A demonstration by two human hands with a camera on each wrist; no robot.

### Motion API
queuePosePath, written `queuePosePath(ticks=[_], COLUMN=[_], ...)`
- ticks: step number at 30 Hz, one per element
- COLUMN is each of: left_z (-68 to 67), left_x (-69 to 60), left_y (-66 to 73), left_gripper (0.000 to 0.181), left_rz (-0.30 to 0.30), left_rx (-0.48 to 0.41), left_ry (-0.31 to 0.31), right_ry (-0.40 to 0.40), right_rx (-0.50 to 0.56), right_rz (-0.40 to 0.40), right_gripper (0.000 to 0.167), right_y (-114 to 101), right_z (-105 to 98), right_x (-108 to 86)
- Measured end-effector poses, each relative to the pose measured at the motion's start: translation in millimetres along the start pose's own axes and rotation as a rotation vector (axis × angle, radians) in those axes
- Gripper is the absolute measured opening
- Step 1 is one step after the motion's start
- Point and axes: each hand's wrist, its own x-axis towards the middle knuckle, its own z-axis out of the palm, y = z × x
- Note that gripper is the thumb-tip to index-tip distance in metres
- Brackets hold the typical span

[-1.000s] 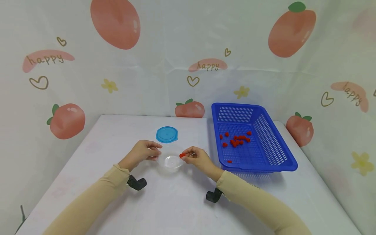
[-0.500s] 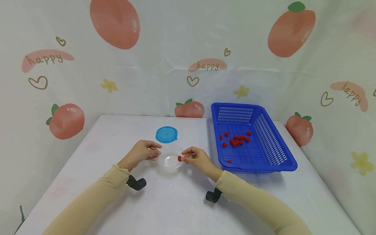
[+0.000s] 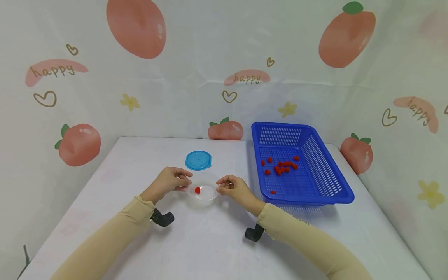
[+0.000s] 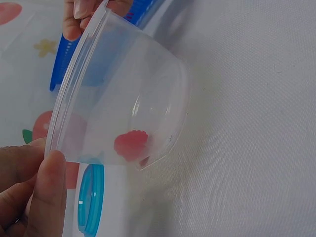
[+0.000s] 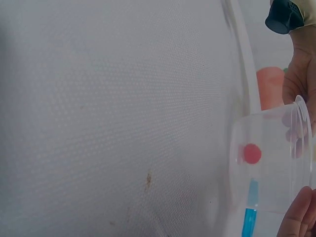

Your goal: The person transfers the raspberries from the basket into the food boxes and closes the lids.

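Note:
A clear plastic bowl is held between both hands, with one red raspberry inside it; the berry lies low by the bowl's base in the left wrist view. My left hand pinches the bowl's left rim between thumb and fingers. On the opposite side my right hand has thumb and fingers at the right rim, and in the right wrist view these fingers touch the rim of the bowl. Behind the bowl a round blue lid lies flat on the table.
At the right stands a blue perforated basket with several red raspberries in it. A patterned cloth hangs behind the white table. Each wrist carries a black device, the left one and the right one.
The raspberry has left my right fingers and now lies in the bowl, toward its left side. My right hand has moved slightly to the bowl's rim; the left has stayed in place.

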Motion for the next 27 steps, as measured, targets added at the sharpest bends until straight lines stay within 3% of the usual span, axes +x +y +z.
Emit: queuePosePath(ticks=[6,18,22,27], left_z=[-0.1,1.5,1.2,0.9], left_x=[-0.6,0.7,1.9,2.5], left_y=[1.3,0.4,-0.5,-0.8], left_gripper=[0.037,0.037,0.035,0.035], left_rz=[-0.006,-0.017,-0.023,-0.035], left_rx=[-0.001,0.023,0.027,0.022], left_ry=[0.003,0.013,0.015,0.022], right_ry=[0.014,0.032,0.009,-0.021], right_rx=[0.001,0.056,0.077,0.113], right_rz=[0.001,0.024,-0.023,-0.139], right_gripper=[0.028,0.027,0.029,0.029], right_y=[16,8,1,-11], right_z=[1,-4,-10,-27], right_x=[9.8,1.0,-8.3,-21.8])
